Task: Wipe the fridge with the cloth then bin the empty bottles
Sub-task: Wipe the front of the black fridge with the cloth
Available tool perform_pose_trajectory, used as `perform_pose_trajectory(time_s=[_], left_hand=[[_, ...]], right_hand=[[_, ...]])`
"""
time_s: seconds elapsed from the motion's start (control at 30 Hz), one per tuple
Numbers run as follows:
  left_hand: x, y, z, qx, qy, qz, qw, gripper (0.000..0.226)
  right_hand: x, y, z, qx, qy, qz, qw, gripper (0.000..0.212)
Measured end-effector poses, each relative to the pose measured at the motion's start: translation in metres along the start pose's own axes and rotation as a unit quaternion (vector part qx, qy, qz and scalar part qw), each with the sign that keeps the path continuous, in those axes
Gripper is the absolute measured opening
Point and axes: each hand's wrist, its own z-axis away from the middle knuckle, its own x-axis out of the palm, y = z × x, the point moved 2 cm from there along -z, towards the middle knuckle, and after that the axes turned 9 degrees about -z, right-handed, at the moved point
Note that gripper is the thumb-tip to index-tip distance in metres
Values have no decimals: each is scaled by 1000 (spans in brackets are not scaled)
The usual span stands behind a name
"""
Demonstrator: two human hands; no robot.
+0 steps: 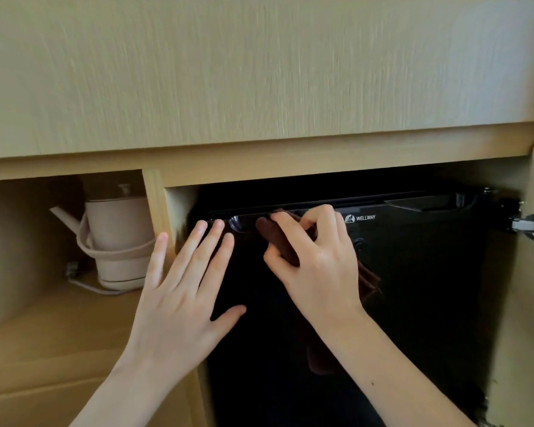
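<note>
Here, the right hand (pixel 315 257) clenches the cloth (pixel 278 241) against the fridge (pixel 413 272); the left hand (pixel 185 288), fingers flat, steadies its door.

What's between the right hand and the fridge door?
The cloth: the right hand grips it against the top edge of the fridge, seen in the head view.

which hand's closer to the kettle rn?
Left. The left hand is spread open at the left edge of the fridge, beside the compartment holding the kettle; the right hand grips the cloth farther right.
</note>
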Motion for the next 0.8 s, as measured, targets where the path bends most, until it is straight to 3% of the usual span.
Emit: perform_pose_trajectory(time_s=[0.3,0.5,0.8], left_hand=[[-5,17,-18,15,2,35,999,95],[-4,33,-26,12,-5,80,997,104],[-1,41,-31,13,8,99,995,95]], right_hand=[[-27,35,5,54,59,19,997,31],[-12,13,10,-1,11,-28,1000,30],[-79,93,10,160,98,-10,982,35]])
